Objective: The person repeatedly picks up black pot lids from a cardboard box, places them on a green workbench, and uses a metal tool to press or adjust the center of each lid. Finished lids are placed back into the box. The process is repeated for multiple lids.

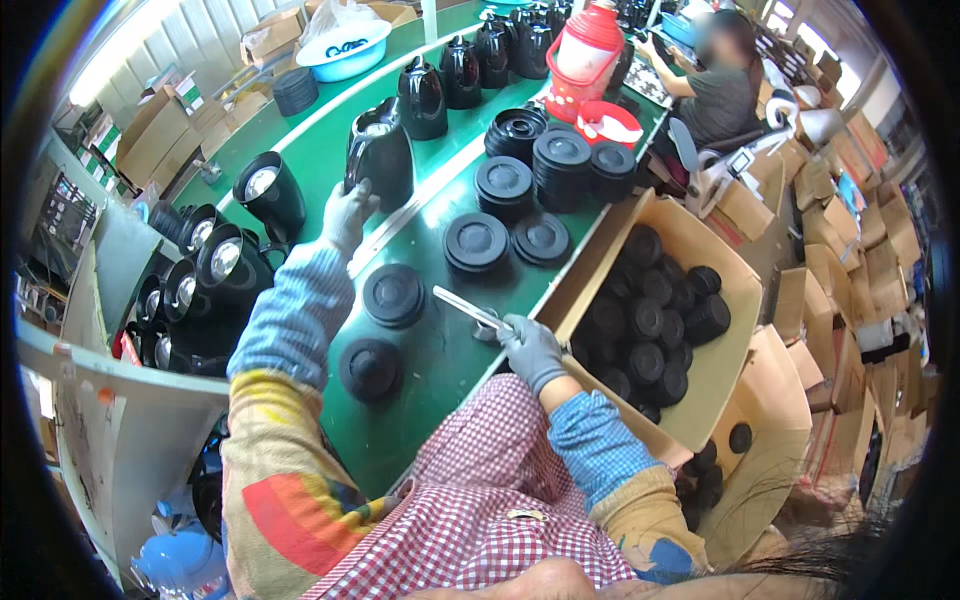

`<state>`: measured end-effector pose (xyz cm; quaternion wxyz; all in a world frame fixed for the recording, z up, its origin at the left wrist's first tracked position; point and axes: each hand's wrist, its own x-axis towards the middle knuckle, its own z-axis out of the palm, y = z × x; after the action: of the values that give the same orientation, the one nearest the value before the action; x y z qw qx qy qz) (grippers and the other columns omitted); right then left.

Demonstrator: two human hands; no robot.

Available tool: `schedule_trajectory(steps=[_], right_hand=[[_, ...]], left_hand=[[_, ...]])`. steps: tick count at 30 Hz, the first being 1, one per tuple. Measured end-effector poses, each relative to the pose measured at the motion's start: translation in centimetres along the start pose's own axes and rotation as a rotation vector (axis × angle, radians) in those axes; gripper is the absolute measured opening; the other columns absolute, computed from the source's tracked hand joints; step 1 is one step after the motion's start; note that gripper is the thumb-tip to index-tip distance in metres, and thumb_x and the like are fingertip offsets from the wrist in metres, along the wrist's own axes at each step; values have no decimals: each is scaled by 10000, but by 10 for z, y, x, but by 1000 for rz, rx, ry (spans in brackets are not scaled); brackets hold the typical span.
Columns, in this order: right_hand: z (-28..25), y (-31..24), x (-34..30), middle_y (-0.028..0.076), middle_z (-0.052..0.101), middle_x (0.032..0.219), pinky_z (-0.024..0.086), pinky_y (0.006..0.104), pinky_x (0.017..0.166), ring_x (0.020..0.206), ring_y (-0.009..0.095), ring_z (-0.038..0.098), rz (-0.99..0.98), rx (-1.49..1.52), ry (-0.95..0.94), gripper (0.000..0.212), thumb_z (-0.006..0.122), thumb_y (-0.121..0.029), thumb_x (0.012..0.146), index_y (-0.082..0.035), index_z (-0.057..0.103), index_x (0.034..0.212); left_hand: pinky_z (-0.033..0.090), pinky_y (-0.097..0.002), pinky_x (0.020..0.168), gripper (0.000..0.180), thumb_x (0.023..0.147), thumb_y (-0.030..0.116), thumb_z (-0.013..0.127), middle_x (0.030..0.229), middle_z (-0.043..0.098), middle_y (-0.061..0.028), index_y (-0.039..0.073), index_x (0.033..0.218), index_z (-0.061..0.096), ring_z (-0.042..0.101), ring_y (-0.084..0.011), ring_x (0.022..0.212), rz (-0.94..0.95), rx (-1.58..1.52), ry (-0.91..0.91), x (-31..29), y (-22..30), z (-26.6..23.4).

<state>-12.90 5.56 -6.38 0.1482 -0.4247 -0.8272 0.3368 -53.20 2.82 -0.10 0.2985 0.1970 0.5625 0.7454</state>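
Observation:
My left hand point(348, 216), in a grey glove, reaches forward over the green work surface and grips the near lower end of a glossy black jug point(383, 165). The jug's other end shows a shiny metallic part. Low over the near right edge, my gloved right hand point(532, 350) is closed on a flat silver metal tool point(462, 306); its exact kind I cannot make out. Between my hands lie round black lids point(393, 293), and a domed black lid point(370, 368) sits nearer to me. Stacks of black lids point(476, 241) stand beyond.
Several black jugs point(460, 72) line the far side; more with shiny insides point(222, 258) crowd the left. A red and white bucket point(582, 58) stands at the back. On the right, a cardboard box point(712, 405) holds black lids. A co-worker point(722, 90) sits at the far right.

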Motion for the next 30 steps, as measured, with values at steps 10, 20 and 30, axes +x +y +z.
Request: schedule_trajectory(steps=[10, 20, 30], right_hand=[[-62, 2, -33, 206, 714, 1104, 545, 474, 867, 952, 411, 677, -345, 39, 68, 282, 674, -130, 875, -5, 696, 1127], [-96, 67, -155, 113, 709, 1181, 500, 339, 1003, 1116, 197, 641, 239, 410, 79, 292, 562, -124, 1023, 49, 681, 1226], [-141, 23, -195, 151, 704, 1222, 490, 375, 996, 1127, 282, 652, 11, 321, 136, 289, 623, -119, 962, -8, 708, 1215]], left_hand=[[577, -417, 764, 386, 917, 195, 757, 1111, 651, -127, 34, 1222, 586, 640, -261, 913, 63, 67, 348, 186, -62, 2], [170, -518, 1224, 670, 725, 365, 838, 1513, 449, -147, 92, 1301, 635, 347, -355, 1447, 361, 2050, 639, 37, 87, -105], [400, -539, 1068, 444, 617, 149, 791, 1306, 622, -176, 51, 1037, 688, 541, -392, 1277, 1133, 1477, -34, -105, 142, -17]])
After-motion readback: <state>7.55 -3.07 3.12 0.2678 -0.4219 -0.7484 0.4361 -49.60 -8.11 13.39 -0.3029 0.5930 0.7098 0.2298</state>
